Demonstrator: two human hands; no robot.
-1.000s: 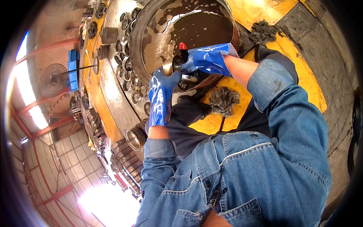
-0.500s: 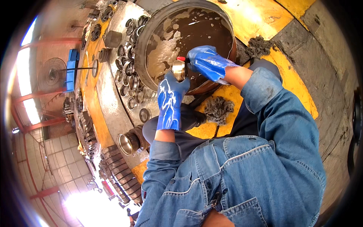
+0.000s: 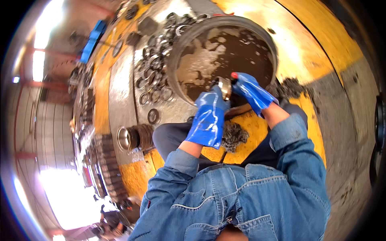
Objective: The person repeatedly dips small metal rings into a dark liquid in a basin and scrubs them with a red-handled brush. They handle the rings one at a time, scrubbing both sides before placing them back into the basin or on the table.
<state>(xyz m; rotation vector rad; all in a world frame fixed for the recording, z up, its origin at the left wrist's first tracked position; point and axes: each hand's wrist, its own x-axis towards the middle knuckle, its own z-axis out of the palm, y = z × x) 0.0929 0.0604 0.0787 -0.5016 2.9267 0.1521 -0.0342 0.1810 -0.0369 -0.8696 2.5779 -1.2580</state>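
Note:
My left hand [image 3: 212,105], in a blue rubber glove, is closed around a shiny metal ring [image 3: 225,88]. It holds the ring above the near edge of a large round tub [image 3: 172,74] of murky brown liquid [image 3: 241,54]. Just right of the ring, my right hand [image 3: 250,89], gloved the same way, is closed on a tool with a red end [image 3: 234,75]. The rest of that tool is hidden by the glove, so its kind does not show.
Several metal rings [image 3: 155,62] lie heaped left of the tub, with a single ring [image 3: 153,116] nearer me. Beside my left knee is a silver cup-shaped part [image 3: 125,138]. Grey fibrous wads [image 3: 234,137] lie by the tub. Stacked parts [image 3: 107,168] stand farther left.
The view has shifted, so the tub sits farther right. The red end has moved from against the ring to a small gap on its right. Both hands keep their hold.

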